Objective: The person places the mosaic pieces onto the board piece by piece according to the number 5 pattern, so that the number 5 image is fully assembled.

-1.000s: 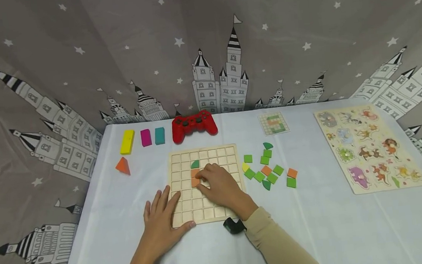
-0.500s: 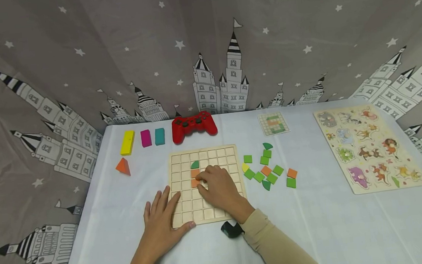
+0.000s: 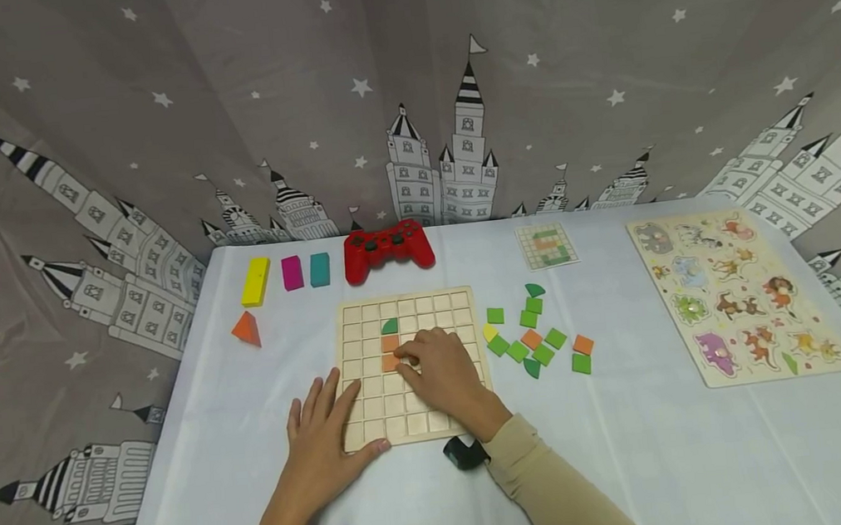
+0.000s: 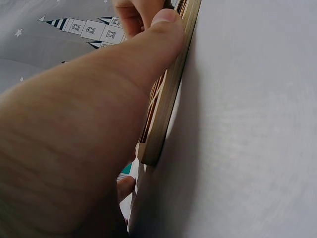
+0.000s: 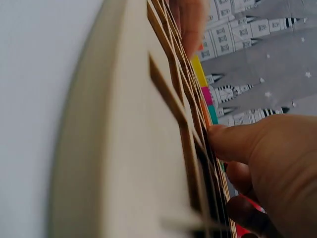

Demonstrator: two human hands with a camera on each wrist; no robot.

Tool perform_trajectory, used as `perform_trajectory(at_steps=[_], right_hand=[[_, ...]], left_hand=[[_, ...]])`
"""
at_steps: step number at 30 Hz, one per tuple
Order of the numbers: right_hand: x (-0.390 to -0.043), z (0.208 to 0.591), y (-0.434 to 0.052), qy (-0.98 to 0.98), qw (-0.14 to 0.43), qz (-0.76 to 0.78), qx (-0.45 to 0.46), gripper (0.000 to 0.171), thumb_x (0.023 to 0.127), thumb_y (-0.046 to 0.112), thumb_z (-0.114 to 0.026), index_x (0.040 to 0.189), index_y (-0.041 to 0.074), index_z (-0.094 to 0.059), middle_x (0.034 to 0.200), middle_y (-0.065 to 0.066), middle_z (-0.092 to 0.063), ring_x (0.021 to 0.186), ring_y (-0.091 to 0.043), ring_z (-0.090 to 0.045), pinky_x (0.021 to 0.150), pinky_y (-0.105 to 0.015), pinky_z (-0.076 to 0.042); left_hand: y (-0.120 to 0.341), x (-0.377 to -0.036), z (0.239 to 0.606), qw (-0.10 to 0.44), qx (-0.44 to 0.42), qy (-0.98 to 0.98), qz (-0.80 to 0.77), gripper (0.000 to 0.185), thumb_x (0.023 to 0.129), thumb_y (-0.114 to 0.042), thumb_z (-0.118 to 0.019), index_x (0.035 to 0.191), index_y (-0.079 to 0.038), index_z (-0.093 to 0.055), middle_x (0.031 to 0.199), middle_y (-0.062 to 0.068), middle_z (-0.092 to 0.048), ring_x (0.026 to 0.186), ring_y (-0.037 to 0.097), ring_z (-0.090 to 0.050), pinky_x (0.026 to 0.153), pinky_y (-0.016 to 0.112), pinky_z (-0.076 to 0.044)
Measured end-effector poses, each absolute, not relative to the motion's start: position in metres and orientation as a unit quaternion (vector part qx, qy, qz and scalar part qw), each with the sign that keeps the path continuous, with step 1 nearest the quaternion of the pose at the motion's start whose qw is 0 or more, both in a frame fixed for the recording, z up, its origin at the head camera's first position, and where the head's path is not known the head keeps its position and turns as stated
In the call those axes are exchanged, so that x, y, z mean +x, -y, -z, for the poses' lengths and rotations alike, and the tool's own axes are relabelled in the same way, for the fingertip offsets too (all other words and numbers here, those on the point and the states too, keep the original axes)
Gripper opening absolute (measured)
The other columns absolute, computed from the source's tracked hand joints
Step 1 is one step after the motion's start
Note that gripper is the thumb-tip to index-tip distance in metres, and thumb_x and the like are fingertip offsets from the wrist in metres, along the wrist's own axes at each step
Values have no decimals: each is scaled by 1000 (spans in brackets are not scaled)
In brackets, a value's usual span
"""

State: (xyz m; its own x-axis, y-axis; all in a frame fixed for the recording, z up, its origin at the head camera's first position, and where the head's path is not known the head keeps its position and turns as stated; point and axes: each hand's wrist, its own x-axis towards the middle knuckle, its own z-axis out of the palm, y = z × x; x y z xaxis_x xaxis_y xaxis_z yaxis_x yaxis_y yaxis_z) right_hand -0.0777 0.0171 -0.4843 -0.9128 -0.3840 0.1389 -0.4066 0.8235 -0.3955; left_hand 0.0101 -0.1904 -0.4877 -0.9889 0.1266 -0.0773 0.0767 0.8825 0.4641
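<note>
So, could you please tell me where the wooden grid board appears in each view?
Head: the wooden grid board lies just below the picture's centre.
Left wrist: the board slants edge-on from the top edge through the middle.
Right wrist: the board looms large and partly blurred, mostly left of centre.
Shared landmark: the grey castle-print backdrop, in all three.

Wide lane between loose tiles [image 3: 544, 354] and animal puzzle [image 3: 741, 280], left hand [image 3: 325, 439] and right hand [image 3: 443, 375] blocking gridded board [image 3: 370, 349]
</note>
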Motion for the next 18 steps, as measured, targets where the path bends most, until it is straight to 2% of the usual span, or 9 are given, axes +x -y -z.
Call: perform_trajectory(at_steps=[9, 18], right_hand=[[-84, 484, -60, 940, 36, -276, 196, 16, 95, 30, -71, 103, 19, -80, 85, 7, -65, 81, -13, -53, 79, -33, -47], [-88, 480, -171, 942, 69, -303, 126, 18, 91, 23, -78, 105, 12, -79, 87, 1, -68, 83, -16, -54, 76, -35, -47]], left_hand=[[191, 9, 489, 64, 50, -967, -242, 98, 77, -66, -77, 155, -18, -43, 170, 16, -21, 157, 42, -11, 121, 69, -5], [192, 9, 489, 70, 49, -966, -243, 99, 77, -67, -76, 156, -18, -42, 170, 16, -20, 157, 42, -10, 121, 69, -4]])
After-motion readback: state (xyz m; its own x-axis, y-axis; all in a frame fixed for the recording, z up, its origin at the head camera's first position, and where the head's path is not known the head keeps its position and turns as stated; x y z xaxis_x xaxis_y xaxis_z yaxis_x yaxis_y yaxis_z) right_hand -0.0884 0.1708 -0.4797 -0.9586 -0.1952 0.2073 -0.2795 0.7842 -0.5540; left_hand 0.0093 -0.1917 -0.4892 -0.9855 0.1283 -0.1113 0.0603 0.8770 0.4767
